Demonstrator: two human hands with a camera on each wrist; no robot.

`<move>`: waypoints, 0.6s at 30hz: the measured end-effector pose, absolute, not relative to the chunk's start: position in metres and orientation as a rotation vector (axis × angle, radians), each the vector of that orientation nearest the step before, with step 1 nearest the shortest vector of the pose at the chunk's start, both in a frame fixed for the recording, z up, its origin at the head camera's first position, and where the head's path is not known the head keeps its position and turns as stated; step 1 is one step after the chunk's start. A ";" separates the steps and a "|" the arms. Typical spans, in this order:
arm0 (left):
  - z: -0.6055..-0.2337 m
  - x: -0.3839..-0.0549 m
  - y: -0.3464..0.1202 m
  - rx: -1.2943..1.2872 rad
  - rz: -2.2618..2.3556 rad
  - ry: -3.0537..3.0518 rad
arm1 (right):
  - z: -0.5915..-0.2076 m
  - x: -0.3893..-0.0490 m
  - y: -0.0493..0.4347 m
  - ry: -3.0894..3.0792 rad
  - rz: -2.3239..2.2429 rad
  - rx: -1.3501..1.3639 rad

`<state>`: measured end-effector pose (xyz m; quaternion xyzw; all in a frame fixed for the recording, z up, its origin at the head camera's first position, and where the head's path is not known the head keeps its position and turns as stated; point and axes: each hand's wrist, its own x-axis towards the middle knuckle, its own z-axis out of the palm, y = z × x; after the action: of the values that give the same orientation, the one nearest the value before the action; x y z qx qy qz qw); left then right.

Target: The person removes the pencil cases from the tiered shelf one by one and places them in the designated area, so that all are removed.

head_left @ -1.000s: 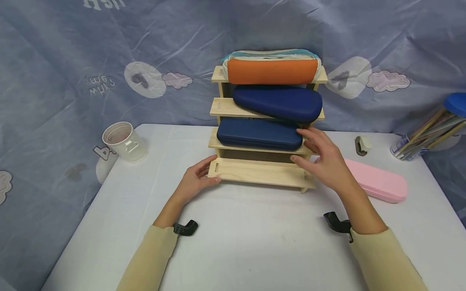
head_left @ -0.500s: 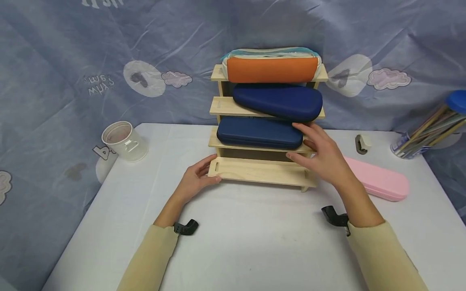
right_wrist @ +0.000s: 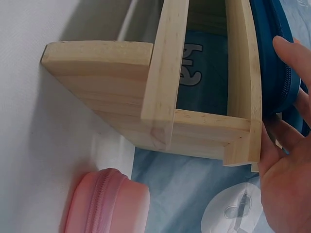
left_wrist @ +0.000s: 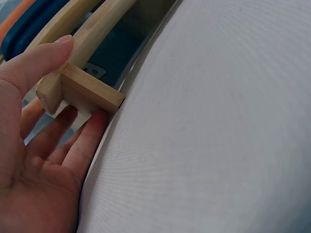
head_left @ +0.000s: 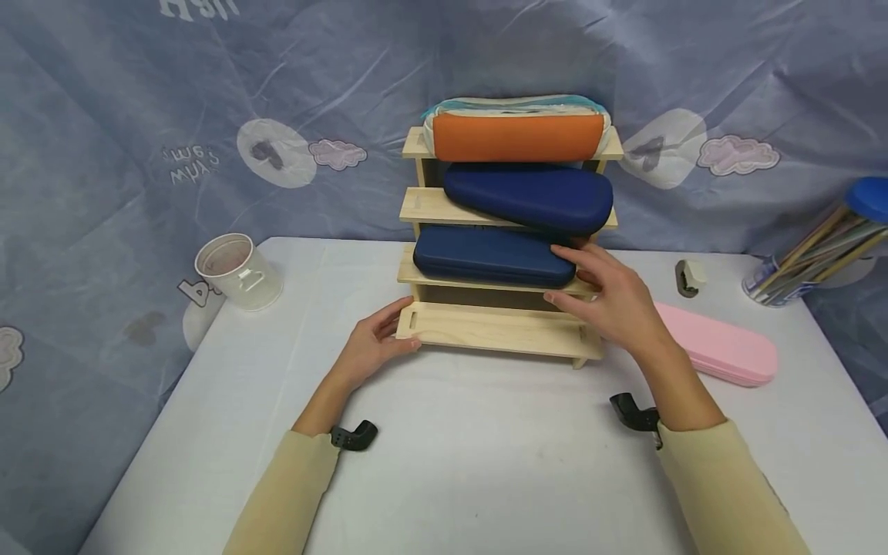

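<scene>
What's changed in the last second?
The right hand has shifted slightly left at the right end of the lower blue case; no new grip or release is visible. The left hand stays on the wooden rack, and the cases look unmoved.

Backdrop (head_left: 347, 77): blue-grey fabric, wrinkled, spanning rear and left side of table (head_left: 472, 470). Print on fabric: white ovals (head_left: 297, 154) bearing grey hearts (head_left: 267, 153), pinkish clouds (head_left: 338, 153), mirror-reversed lettering (head_left: 193, 164); upper lettering cut by top of head view. Table: white surface, fine woven texture in left wrist view, far edge adjacent to backdrop. Lighting: diffuse; shadows on table soft-edged.
</scene>
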<state>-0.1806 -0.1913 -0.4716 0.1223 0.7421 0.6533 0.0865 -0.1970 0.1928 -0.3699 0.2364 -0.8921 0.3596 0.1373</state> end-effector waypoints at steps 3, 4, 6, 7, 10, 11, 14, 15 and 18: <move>-0.463 -0.175 -0.190 0.383 1.948 2.202 | -0.371 -0.196 0.191 -2.572 1.044 0.682; -0.460 -0.174 -0.189 0.387 1.947 2.199 | -0.371 -0.196 0.192 -2.569 1.044 0.678; -0.453 -0.172 -0.187 0.392 1.942 2.194 | -0.371 -0.195 0.192 -2.564 1.043 0.670; -0.450 -0.171 -0.187 0.393 1.940 2.193 | -0.371 -0.195 0.192 -2.563 1.046 0.666; -0.448 -0.170 -0.186 0.394 1.942 2.189 | -0.371 -0.195 0.192 -2.563 1.045 0.657; -0.447 -0.170 -0.186 0.401 1.943 2.192 | -0.371 -0.195 0.192 -2.564 1.048 0.656; -0.447 -0.169 -0.186 0.409 1.954 2.190 | -0.371 -0.195 0.192 -2.563 1.069 0.649; -0.447 -0.169 -0.186 0.407 1.956 2.190 | -0.371 -0.195 0.192 -2.559 1.082 0.647; -0.448 -0.169 -0.187 0.388 1.952 2.197 | -0.372 -0.194 0.191 -2.540 1.134 0.646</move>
<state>-0.1686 -0.1866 -0.4478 0.1303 0.7382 0.6559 0.0887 -0.1943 0.1910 -0.3721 0.2239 -0.8804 0.3931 0.1423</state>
